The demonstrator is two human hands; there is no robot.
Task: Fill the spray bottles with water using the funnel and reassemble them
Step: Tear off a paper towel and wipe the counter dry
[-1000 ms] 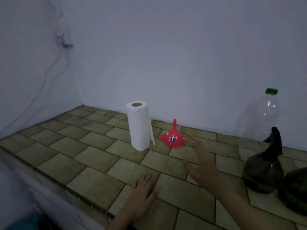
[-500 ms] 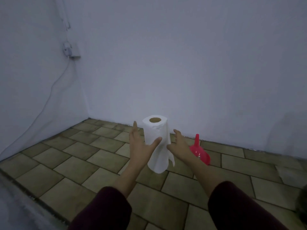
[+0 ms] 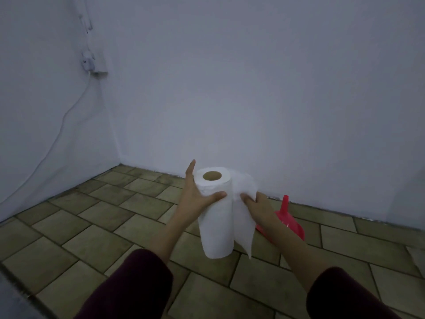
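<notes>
Red funnel upside-down on tiles

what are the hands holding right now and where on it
The left hand holds the paper towel roll round its upper side, thumb across the front. The right hand pinches the loose sheet hanging off the roll.

two hands show: one left hand and one right hand, each with one dark maroon sleeve at the bottom of the frame. one white paper towel roll stands at centre. one red funnel sits right of centre. one wall socket is at upper left, with one white cable hanging from it.
</notes>
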